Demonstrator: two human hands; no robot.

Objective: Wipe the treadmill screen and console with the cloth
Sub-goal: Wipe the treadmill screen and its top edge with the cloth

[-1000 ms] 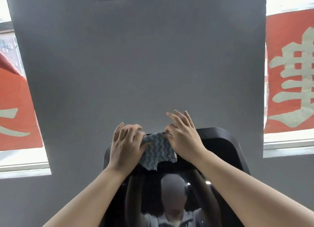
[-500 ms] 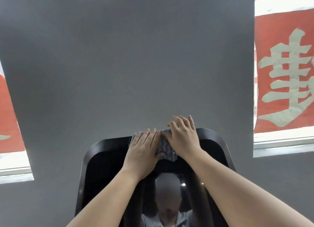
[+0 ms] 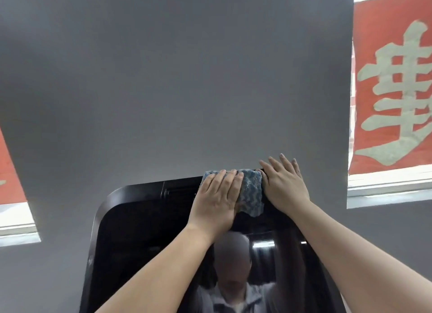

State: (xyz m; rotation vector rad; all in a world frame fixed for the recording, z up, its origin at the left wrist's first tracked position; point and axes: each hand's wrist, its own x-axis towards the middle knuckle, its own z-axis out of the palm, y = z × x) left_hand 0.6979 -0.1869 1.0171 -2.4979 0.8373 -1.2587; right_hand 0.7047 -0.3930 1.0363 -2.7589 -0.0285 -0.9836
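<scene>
At top edge of screen: left hand (image 3: 216,199), fingers straight, presses the cloth (image 3: 251,195) flat; right hand (image 3: 284,186), fingers extended, rests touching the cloth's right side. A second ago both hands pinched the cloth above the screen (image 3: 145,230); it now lies spread on the upper rim, so wiping can likely begin. Count: two hands, one cloth, one screen, two red banners (image 3: 392,78).

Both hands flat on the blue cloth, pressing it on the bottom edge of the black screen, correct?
Not quite: the head view shows the blue cloth on the top edge of the black screen, not the bottom. The rest is about right: the left hand lies flat on the cloth and the right hand presses flat at its right end.
</scene>
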